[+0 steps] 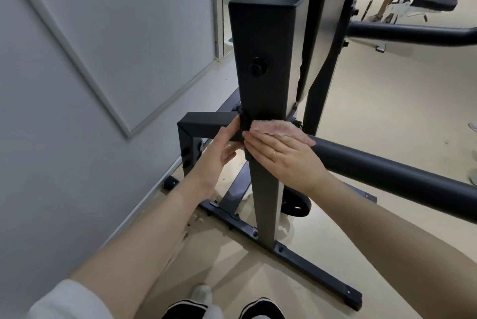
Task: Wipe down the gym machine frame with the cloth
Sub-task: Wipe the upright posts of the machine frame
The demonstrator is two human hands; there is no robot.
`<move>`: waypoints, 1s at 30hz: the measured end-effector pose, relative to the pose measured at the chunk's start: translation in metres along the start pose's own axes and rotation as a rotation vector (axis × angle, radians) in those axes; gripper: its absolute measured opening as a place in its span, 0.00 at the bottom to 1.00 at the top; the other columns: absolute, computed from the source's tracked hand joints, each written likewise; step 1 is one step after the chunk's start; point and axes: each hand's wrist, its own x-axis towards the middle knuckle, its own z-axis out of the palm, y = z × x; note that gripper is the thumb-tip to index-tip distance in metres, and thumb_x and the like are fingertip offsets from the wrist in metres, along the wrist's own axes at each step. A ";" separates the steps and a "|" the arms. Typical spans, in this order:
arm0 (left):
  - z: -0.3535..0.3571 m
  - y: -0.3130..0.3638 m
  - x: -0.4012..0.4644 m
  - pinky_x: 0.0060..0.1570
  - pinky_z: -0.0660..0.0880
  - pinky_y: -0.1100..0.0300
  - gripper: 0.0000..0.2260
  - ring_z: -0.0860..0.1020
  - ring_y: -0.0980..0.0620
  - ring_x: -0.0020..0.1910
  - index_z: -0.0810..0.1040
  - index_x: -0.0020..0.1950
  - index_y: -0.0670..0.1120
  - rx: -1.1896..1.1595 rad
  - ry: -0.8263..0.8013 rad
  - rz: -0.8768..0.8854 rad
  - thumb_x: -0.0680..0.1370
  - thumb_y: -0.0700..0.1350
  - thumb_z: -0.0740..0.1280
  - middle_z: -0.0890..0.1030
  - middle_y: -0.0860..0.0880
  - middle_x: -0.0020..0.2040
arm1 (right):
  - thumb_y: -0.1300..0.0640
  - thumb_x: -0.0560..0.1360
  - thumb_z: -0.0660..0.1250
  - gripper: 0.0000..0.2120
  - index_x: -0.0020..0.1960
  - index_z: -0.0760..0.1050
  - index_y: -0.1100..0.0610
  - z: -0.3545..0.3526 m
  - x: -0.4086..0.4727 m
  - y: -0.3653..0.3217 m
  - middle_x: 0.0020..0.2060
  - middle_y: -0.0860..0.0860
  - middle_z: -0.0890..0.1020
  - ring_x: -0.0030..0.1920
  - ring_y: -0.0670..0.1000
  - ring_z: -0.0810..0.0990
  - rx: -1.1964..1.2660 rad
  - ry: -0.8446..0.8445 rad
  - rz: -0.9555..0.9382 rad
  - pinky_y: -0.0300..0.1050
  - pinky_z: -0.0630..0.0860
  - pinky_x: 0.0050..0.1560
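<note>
At the junction of upright and crossbars: gym machine frame (265,66), black square post, long axis vertical, running from capped top down to a floor rail. Padded roller bar (387,171), black, extending rightward from the junction. Short square side arm (206,126), extending leftward. Right hand (282,152), fingers straight and flat, pressing the cloth against the post where the roller bar begins. Left hand (219,156), fingers loosely curled about the side arm's inner end, steadying. Cloth (273,127), pale pink, showing just above the right fingertips; unwiped post likely lies directly above and below it.
</note>
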 end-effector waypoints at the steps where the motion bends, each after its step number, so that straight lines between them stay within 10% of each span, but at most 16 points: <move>1: -0.001 -0.001 0.000 0.66 0.63 0.62 0.18 0.70 0.61 0.66 0.67 0.63 0.71 0.008 -0.014 0.000 0.76 0.64 0.47 0.72 0.70 0.63 | 0.59 0.77 0.51 0.21 0.66 0.73 0.56 0.004 0.001 -0.004 0.66 0.51 0.75 0.67 0.46 0.72 0.001 -0.089 0.010 0.41 0.52 0.71; 5: -0.008 0.000 0.002 0.63 0.62 0.60 0.18 0.73 0.65 0.62 0.66 0.62 0.73 0.051 -0.057 0.029 0.77 0.63 0.44 0.72 0.73 0.61 | 0.49 0.80 0.56 0.20 0.70 0.70 0.53 0.022 -0.010 -0.022 0.71 0.50 0.70 0.73 0.44 0.62 0.069 -0.350 -0.010 0.37 0.50 0.74; 11: -0.017 0.001 0.005 0.72 0.61 0.54 0.24 0.69 0.60 0.67 0.60 0.71 0.65 0.077 -0.116 0.019 0.76 0.66 0.45 0.67 0.65 0.69 | 0.65 0.76 0.61 0.18 0.66 0.74 0.62 0.020 0.003 -0.007 0.64 0.58 0.77 0.66 0.55 0.74 -0.035 0.010 0.088 0.53 0.68 0.68; 14: -0.021 0.003 0.006 0.70 0.61 0.56 0.26 0.69 0.58 0.67 0.59 0.70 0.65 0.080 -0.161 0.032 0.72 0.66 0.46 0.68 0.69 0.64 | 0.44 0.81 0.51 0.26 0.68 0.70 0.62 0.036 -0.013 -0.025 0.66 0.58 0.75 0.68 0.57 0.72 0.453 -0.128 0.437 0.46 0.71 0.65; 15: -0.022 0.004 0.006 0.68 0.62 0.58 0.26 0.70 0.59 0.66 0.59 0.69 0.66 0.074 -0.178 0.037 0.70 0.67 0.47 0.69 0.71 0.62 | 0.44 0.81 0.53 0.26 0.66 0.73 0.62 0.032 -0.006 -0.040 0.62 0.59 0.77 0.66 0.60 0.73 0.628 -0.083 0.357 0.50 0.50 0.74; 16: -0.023 0.005 0.005 0.66 0.64 0.61 0.26 0.72 0.61 0.64 0.61 0.67 0.67 0.065 -0.193 0.039 0.69 0.68 0.48 0.70 0.73 0.60 | 0.49 0.81 0.57 0.20 0.62 0.75 0.63 0.031 -0.008 -0.049 0.57 0.59 0.79 0.63 0.61 0.76 0.814 0.125 0.261 0.12 0.50 0.36; 17: -0.024 0.007 0.006 0.63 0.66 0.64 0.26 0.73 0.63 0.62 0.62 0.65 0.68 0.052 -0.198 0.034 0.67 0.68 0.50 0.72 0.74 0.58 | 0.56 0.80 0.62 0.14 0.59 0.77 0.64 0.033 -0.006 -0.053 0.52 0.58 0.81 0.60 0.57 0.79 1.210 0.288 0.172 0.27 0.73 0.45; 18: -0.025 0.007 0.007 0.63 0.67 0.64 0.27 0.73 0.62 0.62 0.64 0.65 0.66 0.024 -0.198 0.019 0.67 0.69 0.52 0.73 0.72 0.58 | 0.61 0.77 0.65 0.11 0.57 0.79 0.64 0.026 -0.003 -0.055 0.51 0.57 0.82 0.59 0.49 0.79 1.505 0.280 0.038 0.27 0.72 0.49; 21: -0.029 -0.003 0.011 0.68 0.65 0.58 0.24 0.70 0.57 0.67 0.68 0.69 0.56 0.084 -0.129 -0.025 0.76 0.64 0.57 0.71 0.60 0.66 | 0.71 0.72 0.66 0.12 0.54 0.80 0.63 0.030 0.003 -0.074 0.46 0.46 0.79 0.54 0.24 0.67 1.326 -0.024 0.547 0.23 0.60 0.59; 24: -0.034 -0.017 0.004 0.63 0.63 0.72 0.13 0.67 0.69 0.62 0.68 0.67 0.53 0.300 -0.048 0.160 0.83 0.44 0.55 0.68 0.57 0.66 | 0.56 0.74 0.69 0.10 0.53 0.81 0.60 0.014 -0.002 -0.092 0.46 0.52 0.84 0.49 0.44 0.80 0.966 -0.161 0.990 0.42 0.74 0.63; 26: -0.040 -0.026 -0.003 0.55 0.67 0.74 0.11 0.72 0.70 0.55 0.70 0.63 0.53 0.254 -0.114 0.175 0.81 0.44 0.57 0.73 0.54 0.61 | 0.60 0.76 0.66 0.11 0.58 0.78 0.57 -0.010 -0.001 -0.097 0.48 0.46 0.81 0.46 0.45 0.79 0.733 -0.082 0.905 0.31 0.73 0.54; 30: -0.049 -0.035 -0.013 0.48 0.75 0.66 0.10 0.80 0.58 0.50 0.76 0.58 0.51 0.153 -0.498 0.042 0.76 0.47 0.66 0.81 0.56 0.49 | 0.57 0.75 0.60 0.12 0.51 0.71 0.40 -0.050 0.003 -0.102 0.45 0.47 0.80 0.45 0.43 0.78 1.060 0.206 0.955 0.31 0.74 0.41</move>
